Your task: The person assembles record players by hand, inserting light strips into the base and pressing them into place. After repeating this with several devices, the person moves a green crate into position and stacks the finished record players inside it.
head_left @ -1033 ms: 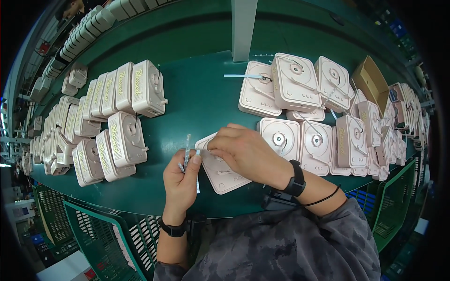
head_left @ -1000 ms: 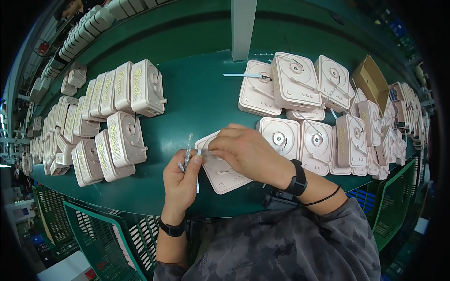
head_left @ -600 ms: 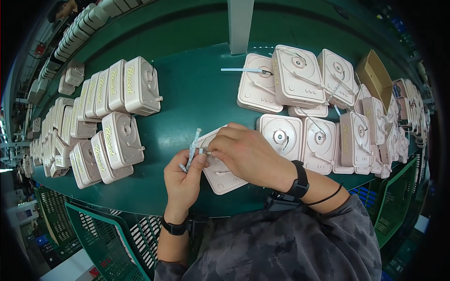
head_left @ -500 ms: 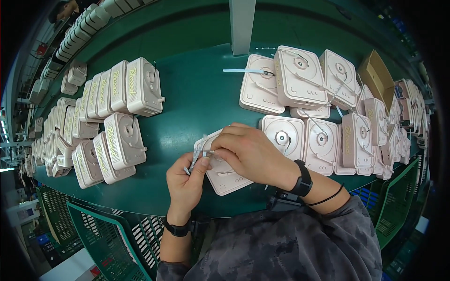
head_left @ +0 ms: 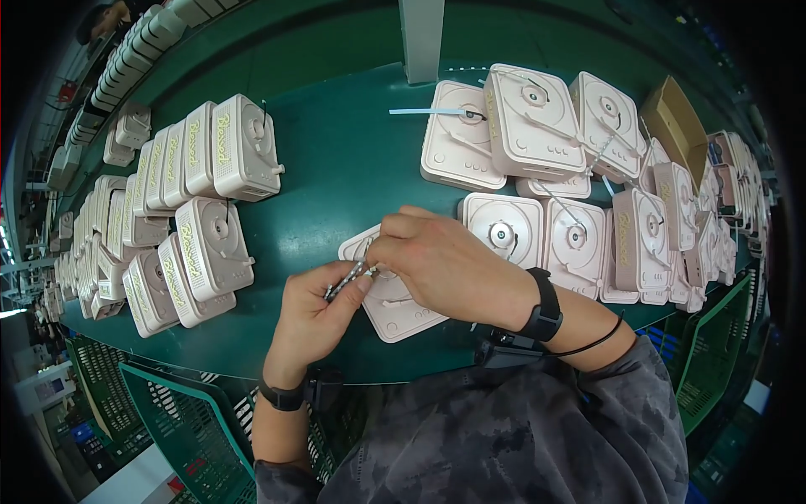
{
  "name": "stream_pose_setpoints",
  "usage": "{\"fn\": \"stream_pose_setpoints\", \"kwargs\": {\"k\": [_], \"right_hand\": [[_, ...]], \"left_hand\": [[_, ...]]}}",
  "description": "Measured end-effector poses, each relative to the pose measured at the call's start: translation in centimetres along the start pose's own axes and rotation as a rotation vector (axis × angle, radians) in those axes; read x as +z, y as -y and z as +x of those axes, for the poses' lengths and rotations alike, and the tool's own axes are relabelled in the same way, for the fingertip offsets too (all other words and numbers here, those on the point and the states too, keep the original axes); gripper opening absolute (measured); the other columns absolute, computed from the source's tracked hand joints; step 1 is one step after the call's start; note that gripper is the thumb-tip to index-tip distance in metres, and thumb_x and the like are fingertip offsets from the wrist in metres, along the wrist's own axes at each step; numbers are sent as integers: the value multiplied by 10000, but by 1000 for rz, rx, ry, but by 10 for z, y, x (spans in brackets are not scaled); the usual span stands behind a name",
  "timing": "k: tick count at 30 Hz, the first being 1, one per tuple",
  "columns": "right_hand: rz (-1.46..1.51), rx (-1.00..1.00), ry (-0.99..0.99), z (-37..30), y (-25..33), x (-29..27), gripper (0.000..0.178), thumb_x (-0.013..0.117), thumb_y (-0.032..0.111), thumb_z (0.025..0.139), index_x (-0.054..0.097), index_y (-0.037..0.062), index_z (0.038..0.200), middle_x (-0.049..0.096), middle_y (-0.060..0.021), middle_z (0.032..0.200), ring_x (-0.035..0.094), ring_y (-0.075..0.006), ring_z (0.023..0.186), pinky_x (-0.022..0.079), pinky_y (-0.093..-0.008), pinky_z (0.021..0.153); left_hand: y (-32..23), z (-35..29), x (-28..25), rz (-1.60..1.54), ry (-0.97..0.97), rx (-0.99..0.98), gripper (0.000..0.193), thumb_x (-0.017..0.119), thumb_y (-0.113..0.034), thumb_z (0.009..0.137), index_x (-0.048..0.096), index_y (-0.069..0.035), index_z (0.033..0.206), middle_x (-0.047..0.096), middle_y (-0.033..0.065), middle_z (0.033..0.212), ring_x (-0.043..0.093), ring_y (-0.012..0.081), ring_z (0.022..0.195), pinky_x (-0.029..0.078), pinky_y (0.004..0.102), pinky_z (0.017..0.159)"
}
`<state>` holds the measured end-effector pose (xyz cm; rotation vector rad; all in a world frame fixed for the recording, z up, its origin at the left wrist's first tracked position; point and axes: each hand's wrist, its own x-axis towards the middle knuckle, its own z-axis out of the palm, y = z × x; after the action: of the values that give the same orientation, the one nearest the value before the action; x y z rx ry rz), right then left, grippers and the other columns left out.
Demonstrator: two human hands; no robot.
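Observation:
My left hand (head_left: 311, 315) pinches a thin, narrow strip (head_left: 342, 282) with light and dark segments between thumb and forefinger. My right hand (head_left: 445, 265) has closed fingertips at the strip's upper end, where a small whitish bit shows; the fingers partly hide it. Both hands are above a pale pink case (head_left: 399, 323) shaped like a small record player, which lies flat on the green table. My right hand and wrist cover part of that case. Just right of my right hand lies another pink case (head_left: 504, 235) with a shiny round disc area.
Pink cases stand upright in rows (head_left: 243, 151) at the left. More lie flat or stacked at the right (head_left: 537, 126), some with strips trailing from their centres. An open cardboard box (head_left: 676, 126) sits far right. A grey post (head_left: 421, 42) rises at the back; green crates (head_left: 180, 412) flank the near edge.
My left hand has shifted left and turned, and the strip now slants between my fingertips. My right hand stays close to its end. The whole view has moved slightly.

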<state>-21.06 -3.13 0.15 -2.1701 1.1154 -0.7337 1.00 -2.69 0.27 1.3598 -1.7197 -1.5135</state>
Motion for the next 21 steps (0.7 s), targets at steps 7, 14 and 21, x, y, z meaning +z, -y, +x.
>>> {"fn": "stream_pose_setpoints", "kwargs": {"k": [7,14,21], "right_hand": [[-85,-24,57,4,2,-3,144,624,19,792,652,14,933,632,-120,927,607,-314,931,514,-398,801],[-188,-52,159,10,7,-5,122,608,58,805,636,0,908,649,-118,934,619,-292,947,527,-382,811],[-259,-24,114,10,12,-2,120,624,81,818,643,13,914,646,-109,929,617,-286,937,529,-385,783]], "left_hand": [[0,5,-3,20,44,56,152,699,-94,964,733,31,1043,644,-8,772,529,58,689,425,247,597],[-6,6,-5,276,-1,219,121,717,-33,907,730,36,1006,671,75,750,583,125,640,452,284,588],[-5,8,-3,347,-24,255,127,717,-6,881,728,33,1001,662,111,749,599,174,631,464,298,595]]}}
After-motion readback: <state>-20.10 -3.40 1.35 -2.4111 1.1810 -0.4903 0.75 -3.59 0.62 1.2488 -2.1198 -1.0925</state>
